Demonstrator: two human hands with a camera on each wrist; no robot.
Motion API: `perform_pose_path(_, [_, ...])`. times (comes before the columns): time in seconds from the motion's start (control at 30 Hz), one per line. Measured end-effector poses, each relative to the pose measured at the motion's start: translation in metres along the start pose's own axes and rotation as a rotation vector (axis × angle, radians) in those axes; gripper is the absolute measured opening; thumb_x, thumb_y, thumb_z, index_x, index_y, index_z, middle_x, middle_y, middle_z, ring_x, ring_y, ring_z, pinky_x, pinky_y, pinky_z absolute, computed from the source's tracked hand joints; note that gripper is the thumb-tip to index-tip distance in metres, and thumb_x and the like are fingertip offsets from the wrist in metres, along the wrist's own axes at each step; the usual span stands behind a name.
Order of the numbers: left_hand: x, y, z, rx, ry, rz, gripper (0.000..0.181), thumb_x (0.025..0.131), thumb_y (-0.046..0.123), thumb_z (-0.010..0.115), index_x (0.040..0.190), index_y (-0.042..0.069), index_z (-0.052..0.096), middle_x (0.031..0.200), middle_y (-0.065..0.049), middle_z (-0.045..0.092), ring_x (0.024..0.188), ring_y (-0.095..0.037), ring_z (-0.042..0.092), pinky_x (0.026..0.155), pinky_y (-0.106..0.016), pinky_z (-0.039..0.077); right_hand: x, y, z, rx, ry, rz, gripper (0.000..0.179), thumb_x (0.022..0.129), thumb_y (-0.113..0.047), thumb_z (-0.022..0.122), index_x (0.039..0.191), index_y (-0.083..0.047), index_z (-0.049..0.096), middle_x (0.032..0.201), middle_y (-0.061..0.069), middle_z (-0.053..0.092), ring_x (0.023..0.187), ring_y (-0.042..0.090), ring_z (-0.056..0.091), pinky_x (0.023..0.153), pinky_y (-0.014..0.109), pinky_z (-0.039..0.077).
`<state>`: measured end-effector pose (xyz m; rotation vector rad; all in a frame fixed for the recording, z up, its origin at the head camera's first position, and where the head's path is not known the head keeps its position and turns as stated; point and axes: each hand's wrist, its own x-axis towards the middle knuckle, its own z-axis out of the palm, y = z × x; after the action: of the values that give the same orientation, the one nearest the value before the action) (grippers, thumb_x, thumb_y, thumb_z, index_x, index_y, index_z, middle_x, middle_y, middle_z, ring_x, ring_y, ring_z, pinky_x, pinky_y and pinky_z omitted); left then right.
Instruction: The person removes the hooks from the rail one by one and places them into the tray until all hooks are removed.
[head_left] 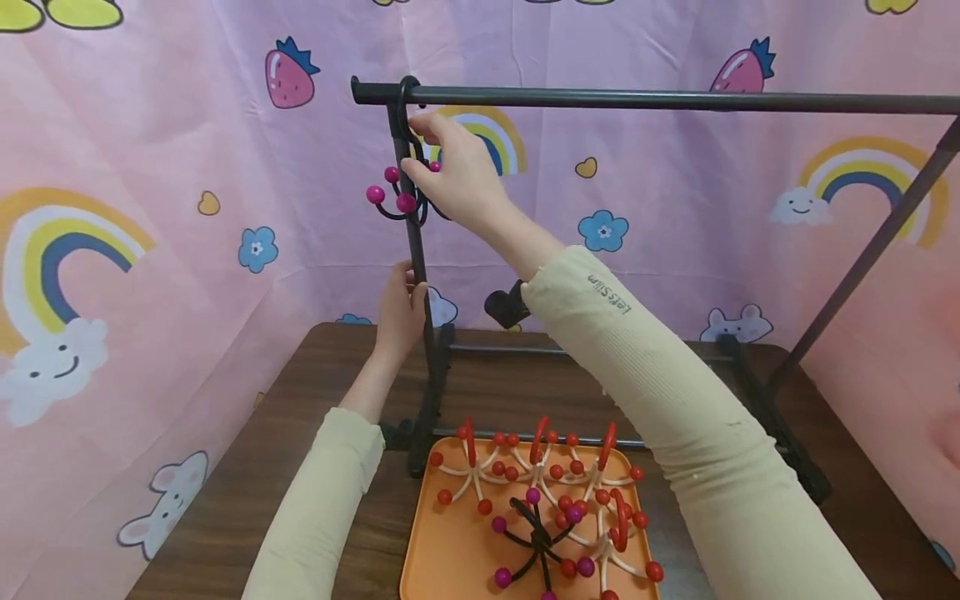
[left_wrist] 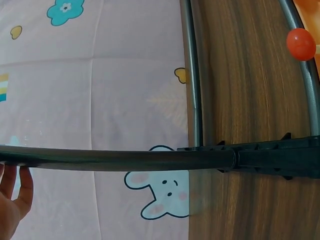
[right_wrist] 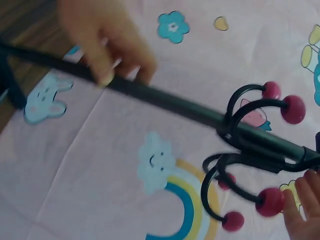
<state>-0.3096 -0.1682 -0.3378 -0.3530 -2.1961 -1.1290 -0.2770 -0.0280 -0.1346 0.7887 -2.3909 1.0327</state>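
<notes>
A black multi-arm hook hanger with dark pink ball tips hangs by its hook from the left end of the rack's top rail. Beside its stem is my right hand, fingers loosely extended and thumb apart; the right wrist view shows the fingertips close to the stem and a ball, contact uncertain. My left hand holds the rack's left upright pole lower down, thumb on one side and fingers on the other. In the right wrist view that hand is blurred.
An orange tray on the wooden table bears several white hangers with red hooks and balls, plus a black one with magenta balls. The rack's black feet and lower bars stand behind it. A patterned curtain hangs behind.
</notes>
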Motion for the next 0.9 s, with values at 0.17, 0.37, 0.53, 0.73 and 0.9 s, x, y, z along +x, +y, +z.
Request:
perform_pose_path(0.17, [-0.003, 0.001, 0.001, -0.005, -0.015, -0.007, 0.032, 0.095, 0.011, 0.044, 0.125, -0.001, 0.04, 0.106, -0.02, 0.054, 0.093, -0.029, 0.056, 0.08, -0.043, 0.049, 0.007, -0.006, 0.006, 0.032, 0.039, 0.076, 0.037, 0.088, -0.025, 0.057, 0.123, -0.016, 0.051, 0.12, -0.004, 0.058, 0.113, 0.005, 0.05, 0.092, 0.02, 0.038])
perform_pose_path(0.37, [-0.003, 0.002, 0.0, -0.002, -0.007, 0.003, 0.033, 0.095, 0.011, 0.044, 0.125, 0.0, 0.04, 0.106, -0.019, 0.053, 0.093, -0.028, 0.055, 0.08, -0.042, 0.049, 0.013, -0.007, 0.006, 0.057, 0.106, 0.093, 0.026, 0.089, -0.02, 0.057, 0.115, -0.015, 0.057, 0.106, -0.003, 0.064, 0.1, 0.006, 0.056, 0.083, 0.018, 0.041])
perform_pose_path(0.53, [-0.004, 0.003, 0.001, -0.002, -0.003, -0.009, 0.032, 0.095, 0.009, 0.045, 0.125, 0.0, 0.04, 0.104, -0.018, 0.053, 0.093, -0.028, 0.056, 0.077, -0.042, 0.05, 0.015, -0.002, 0.001, 0.039, 0.154, 0.093, 0.02, 0.089, -0.018, 0.058, 0.108, -0.013, 0.06, 0.103, -0.002, 0.066, 0.096, 0.006, 0.058, 0.081, 0.015, 0.041])
perform_pose_path(0.73, [-0.004, 0.002, 0.002, 0.022, -0.016, -0.025, 0.033, 0.095, 0.01, 0.044, 0.126, 0.002, 0.039, 0.105, -0.018, 0.053, 0.094, -0.028, 0.057, 0.078, -0.041, 0.05, 0.014, -0.001, -0.008, 0.053, 0.24, 0.055, 0.016, 0.089, -0.015, 0.058, 0.104, -0.009, 0.061, 0.102, 0.0, 0.065, 0.094, 0.007, 0.059, 0.081, 0.012, 0.043])
perform_pose_path(0.9, [-0.003, 0.0, 0.001, 0.039, -0.007, 0.003, 0.033, 0.095, 0.01, 0.045, 0.126, 0.002, 0.039, 0.105, -0.019, 0.053, 0.092, -0.029, 0.056, 0.078, -0.042, 0.049, 0.009, -0.001, -0.015, 0.085, 0.249, 0.071, 0.019, 0.089, -0.017, 0.057, 0.106, -0.011, 0.061, 0.104, 0.0, 0.064, 0.096, 0.007, 0.058, 0.083, 0.012, 0.044])
